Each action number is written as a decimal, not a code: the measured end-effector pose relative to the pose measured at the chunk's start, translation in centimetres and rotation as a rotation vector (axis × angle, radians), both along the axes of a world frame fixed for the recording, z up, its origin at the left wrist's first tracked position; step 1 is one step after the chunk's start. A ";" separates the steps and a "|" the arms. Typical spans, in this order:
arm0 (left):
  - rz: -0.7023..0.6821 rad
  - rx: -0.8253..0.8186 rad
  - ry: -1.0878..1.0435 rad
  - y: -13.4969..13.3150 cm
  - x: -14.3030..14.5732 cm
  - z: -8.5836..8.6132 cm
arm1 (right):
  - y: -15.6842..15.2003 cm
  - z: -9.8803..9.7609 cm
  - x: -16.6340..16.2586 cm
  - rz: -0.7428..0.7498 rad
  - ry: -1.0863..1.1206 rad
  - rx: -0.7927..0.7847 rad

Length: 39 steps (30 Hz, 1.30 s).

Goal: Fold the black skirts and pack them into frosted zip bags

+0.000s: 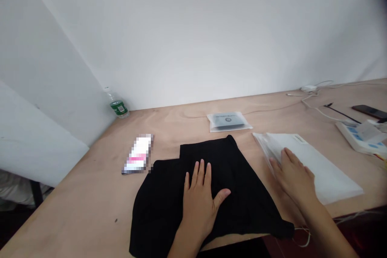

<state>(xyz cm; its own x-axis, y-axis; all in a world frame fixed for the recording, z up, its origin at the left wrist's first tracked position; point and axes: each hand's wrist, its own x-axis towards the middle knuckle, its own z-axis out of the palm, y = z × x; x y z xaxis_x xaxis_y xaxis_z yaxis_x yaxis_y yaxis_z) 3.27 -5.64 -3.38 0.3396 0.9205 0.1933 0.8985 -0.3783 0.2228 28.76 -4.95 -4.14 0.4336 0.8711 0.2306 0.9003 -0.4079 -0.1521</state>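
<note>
My left hand (201, 203) lies flat with its fingers spread on a folded black cloth garment (161, 205), pressing on its middle. The garment covers the near middle of the wooden table (75, 193), with one corner hanging over the front edge. My right hand (294, 177) rests on a white plastic bag (328, 173) with a clear end, its fingers over the bag's left part. No pinch shows. A sealed grey package (228, 121) lies behind the garment. A pixelated printed card (138, 154) lies to its left.
A green-labelled water bottle (118, 105) stands in the back left corner by the white wall (193, 28). At the right are a white power strip (358, 137), a black phone (369, 111), a white charger (308, 88) and cables.
</note>
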 end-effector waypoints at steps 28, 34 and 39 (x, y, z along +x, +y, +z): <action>0.252 0.501 -0.298 0.2 -2.4 1.6 | 2.4 2.0 -10.7 0.396 0.503 -0.181; 0.280 0.447 -0.318 0.5 -2.7 1.5 | 2.9 1.9 -11.2 0.387 0.840 -0.116; 0.316 0.379 -0.283 0.9 -2.9 1.7 | 1.0 2.9 -11.4 0.177 1.616 0.079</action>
